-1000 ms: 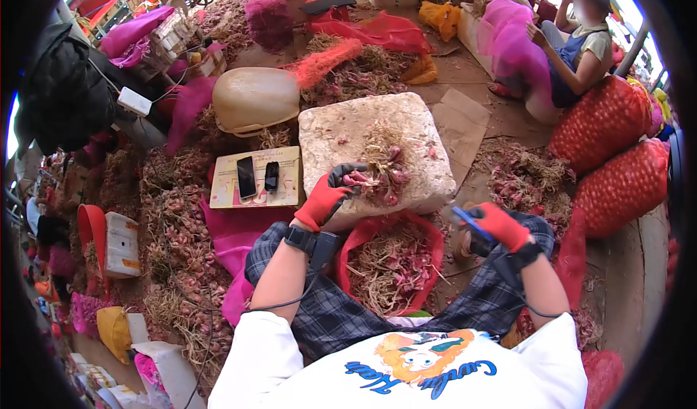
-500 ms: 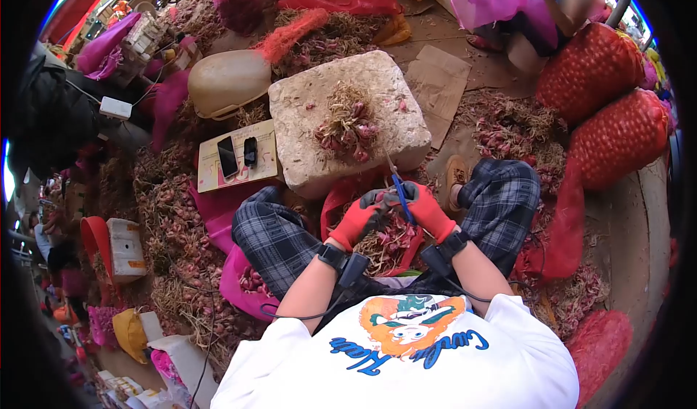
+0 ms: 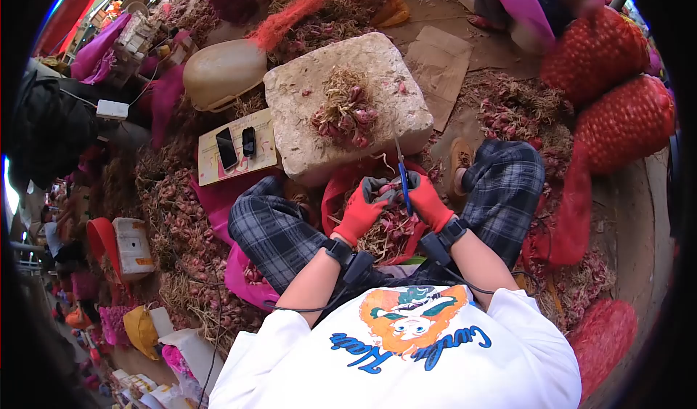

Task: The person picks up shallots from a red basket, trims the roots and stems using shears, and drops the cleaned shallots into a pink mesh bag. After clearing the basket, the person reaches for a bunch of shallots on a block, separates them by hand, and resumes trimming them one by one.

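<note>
My right hand (image 3: 428, 197), in a red glove with dark fingers, is closed around the blue handles of a pair of scissors (image 3: 404, 188). Their thin blades point up toward the pale block. Close beside it, my left hand (image 3: 369, 207), gloved alike, pinches a shallot (image 3: 390, 189), partly hidden by the fingers. A dry stalk curls just above the left fingertips. Beyond both hands stands a rough, pale foam block (image 3: 301, 144), bearing a bunch of shallots (image 3: 352, 118) with dried tops. Below the hands, between my legs, lie loose shallots and dry stalks (image 3: 385, 238).
Left of the block, a phone (image 3: 226, 150) and a small black device (image 3: 249, 142) rest on a board (image 3: 210, 163). Shallot heaps (image 3: 178, 213) spread farther left. Full red net sacks (image 3: 628, 126) stand at right, near another person (image 3: 537, 9). A beige basin (image 3: 225, 75) lies behind.
The view has shifted slightly. The scissors now stand more upright, and a stalk shows by the left fingers. The person at upper right has moved an arm toward the sacks.
</note>
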The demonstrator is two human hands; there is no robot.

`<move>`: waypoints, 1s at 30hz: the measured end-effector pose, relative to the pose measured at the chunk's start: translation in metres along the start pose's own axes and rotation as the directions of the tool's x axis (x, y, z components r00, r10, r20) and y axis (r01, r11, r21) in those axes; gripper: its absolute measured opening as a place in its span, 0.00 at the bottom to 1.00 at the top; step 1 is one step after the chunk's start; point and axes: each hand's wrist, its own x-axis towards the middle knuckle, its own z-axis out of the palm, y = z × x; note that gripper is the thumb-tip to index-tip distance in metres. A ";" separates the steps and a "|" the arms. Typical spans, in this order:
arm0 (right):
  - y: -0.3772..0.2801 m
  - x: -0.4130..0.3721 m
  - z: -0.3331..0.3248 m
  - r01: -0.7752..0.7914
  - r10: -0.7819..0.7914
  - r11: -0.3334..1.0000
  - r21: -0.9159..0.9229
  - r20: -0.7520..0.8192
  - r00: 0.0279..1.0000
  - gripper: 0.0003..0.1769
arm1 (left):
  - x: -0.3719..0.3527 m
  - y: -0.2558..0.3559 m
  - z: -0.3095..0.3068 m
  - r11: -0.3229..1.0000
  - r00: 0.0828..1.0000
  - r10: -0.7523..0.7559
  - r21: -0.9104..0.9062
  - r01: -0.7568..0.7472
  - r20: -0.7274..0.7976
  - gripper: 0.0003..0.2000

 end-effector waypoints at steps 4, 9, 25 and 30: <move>0.035 0.010 -0.014 0.066 -0.071 0.995 -0.079 -0.050 0.996 0.12 | 0.012 -0.041 -0.020 0.904 0.971 -0.214 -0.355 0.238 0.105 0.07; 0.026 0.005 0.001 0.185 -0.193 0.979 -0.086 -0.091 0.977 0.14 | -0.003 0.014 -0.008 0.981 0.983 -0.182 -0.074 0.182 -0.001 0.05; 0.041 0.005 -0.032 -0.167 0.200 0.960 0.224 -0.135 0.970 0.14 | 0.004 -0.016 -0.026 0.996 0.998 -0.057 -0.066 0.057 -0.004 0.14; 0.032 0.007 -0.015 -0.165 0.166 0.943 0.288 0.019 0.986 0.16 | 0.006 -0.042 -0.017 0.952 0.996 -0.066 -0.296 0.079 0.055 0.17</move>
